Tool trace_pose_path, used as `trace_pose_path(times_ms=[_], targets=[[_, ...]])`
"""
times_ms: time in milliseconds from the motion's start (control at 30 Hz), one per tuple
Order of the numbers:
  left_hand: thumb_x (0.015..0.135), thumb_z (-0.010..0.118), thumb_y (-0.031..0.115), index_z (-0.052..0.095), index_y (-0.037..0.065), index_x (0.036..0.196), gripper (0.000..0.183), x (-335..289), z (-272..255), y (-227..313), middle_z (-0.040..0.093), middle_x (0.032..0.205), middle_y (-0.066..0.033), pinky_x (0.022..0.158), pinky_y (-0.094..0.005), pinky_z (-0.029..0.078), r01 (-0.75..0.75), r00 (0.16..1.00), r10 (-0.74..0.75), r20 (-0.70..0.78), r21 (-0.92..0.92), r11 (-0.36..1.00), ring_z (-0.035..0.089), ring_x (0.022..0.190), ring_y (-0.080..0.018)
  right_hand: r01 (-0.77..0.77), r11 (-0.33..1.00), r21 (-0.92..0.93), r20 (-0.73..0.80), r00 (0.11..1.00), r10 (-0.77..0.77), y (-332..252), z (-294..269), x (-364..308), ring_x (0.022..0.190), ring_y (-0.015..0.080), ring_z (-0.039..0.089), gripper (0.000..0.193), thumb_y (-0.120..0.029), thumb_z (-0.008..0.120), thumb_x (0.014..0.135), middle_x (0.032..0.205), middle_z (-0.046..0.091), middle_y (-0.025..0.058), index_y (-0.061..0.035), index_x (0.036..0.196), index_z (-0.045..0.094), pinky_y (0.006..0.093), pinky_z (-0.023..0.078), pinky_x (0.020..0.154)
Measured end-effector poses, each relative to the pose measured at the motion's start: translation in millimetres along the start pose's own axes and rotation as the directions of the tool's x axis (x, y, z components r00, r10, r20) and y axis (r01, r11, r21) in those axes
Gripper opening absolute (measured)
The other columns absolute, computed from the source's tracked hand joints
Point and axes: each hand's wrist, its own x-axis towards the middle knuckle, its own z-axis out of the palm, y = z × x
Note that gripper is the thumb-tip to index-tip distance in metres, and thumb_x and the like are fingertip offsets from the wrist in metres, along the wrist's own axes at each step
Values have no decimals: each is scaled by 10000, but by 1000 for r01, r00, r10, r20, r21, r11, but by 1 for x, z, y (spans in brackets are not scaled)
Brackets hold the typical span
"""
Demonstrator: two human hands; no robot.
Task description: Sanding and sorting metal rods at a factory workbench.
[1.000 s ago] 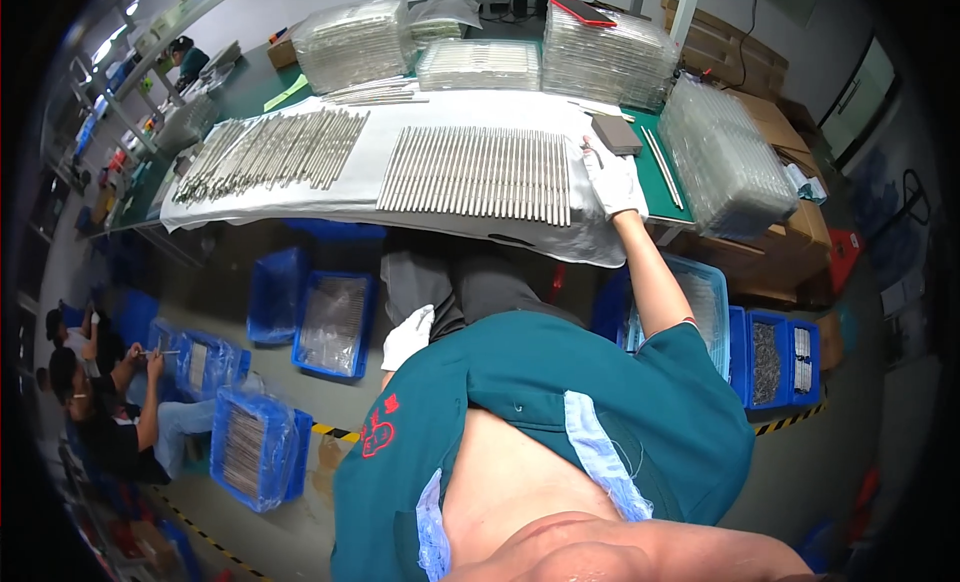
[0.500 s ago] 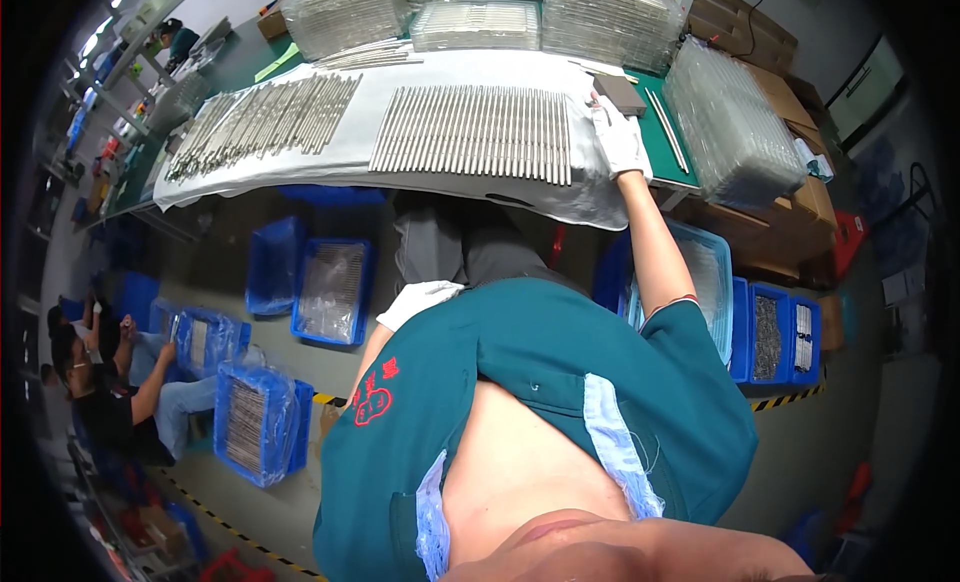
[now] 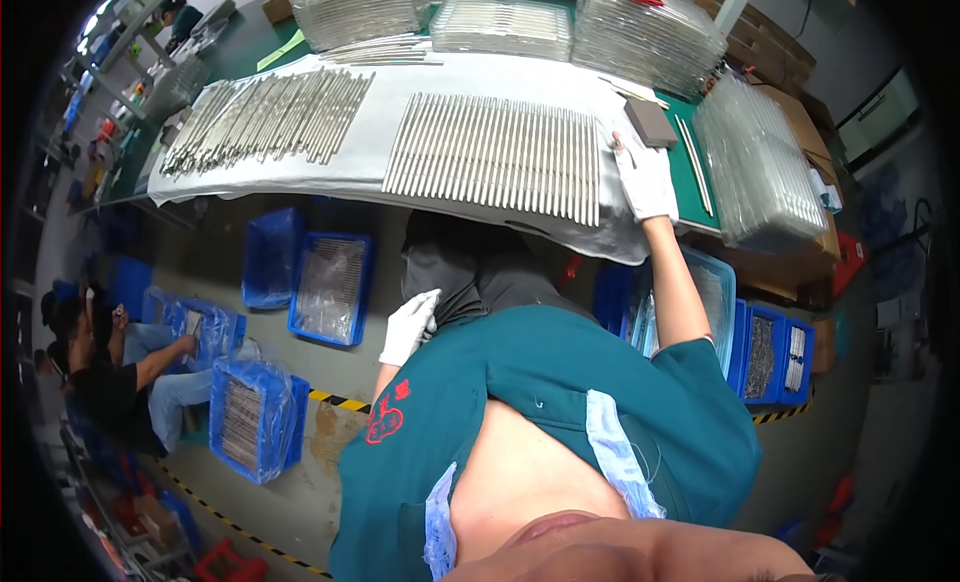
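Note:
My right hand [image 3: 643, 179], in a white glove with a bare fingertip showing, lies flat with fingers outstretched on the white cloth [image 3: 300, 185]. Just to its left is a neat row of slim metal rods [image 3: 495, 152], set side by side. Beyond its fingertips sits a grey-brown block [image 3: 650, 122]. My left hand [image 3: 408, 327], also white-gloved, is low beside my thigh, below the table edge; its fingers are loosely bent and apart, with nothing seen in them. A looser pile of metal rods [image 3: 270, 122] covers the cloth's left part.
Stacks of clear plastic trays [image 3: 645, 37] line the table's back, and another tray stack [image 3: 760, 162] stands at right. Two rods [image 3: 692, 167] lie on the green mat. Blue bins [image 3: 330, 287] stand on the floor. People [image 3: 110, 372] sit at far left.
The view has shifted and tilted slightly. My left hand has come away from my shirt front and shows more fully by my thigh. My right hand remains beside the rod row.

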Motion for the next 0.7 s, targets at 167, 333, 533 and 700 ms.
trace_pose_path(times_ms=[167, 333, 533, 700], targets=[[1008, 638, 178, 725, 42, 1239, 282, 21, -33, 73, 687, 769, -27, 628, -229, 486, -252, 961, 260, -96, 90, 964, 592, 676, -57, 47, 999, 11, 7, 999, -47, -15, -13, -2, 1185, 404, 567, 280, -295, 619, 989, 1220, 693, 168, -236, 1228, 752, 471, 410, 1076], [987, 618, 191, 702, 34, 1230, 301, 118, -67, 141, 737, 1029, -131, 847, -384, 533, -508, 732, 676, 85, 730, 457, 677, 968, -266, -102, 988, 116, 163, 983, 82, -22, -17, -5, 1285, 387, 526, 277, -285, 616, 996, 1293, 672, 152, -216, 1227, 753, 458, 354, 1155], [1028, 517, 364, 729, 92, 1078, 348, 221, -55, 170, 720, 1031, -172, 876, -466, 520, -383, 821, 554, 138, 853, 355, 663, 1007, -362, -51, 981, 187, 111, 993, 31, -18, -15, -6, 1060, 288, 675, 240, -195, 680, 948, 1098, 736, 104, -135, 1163, 768, 383, 504, 969], [1003, 544, 480, 741, 62, 1025, 462, 233, -40, 170, 724, 973, -188, 837, -467, 534, -278, 877, 480, 21, 838, 470, 682, 940, -394, -84, 915, 394, 129, 991, 36, -15, -10, -8, 954, 299, 724, 213, -103, 708, 927, 1046, 740, 160, -9, 1117, 733, 357, 562, 860]])
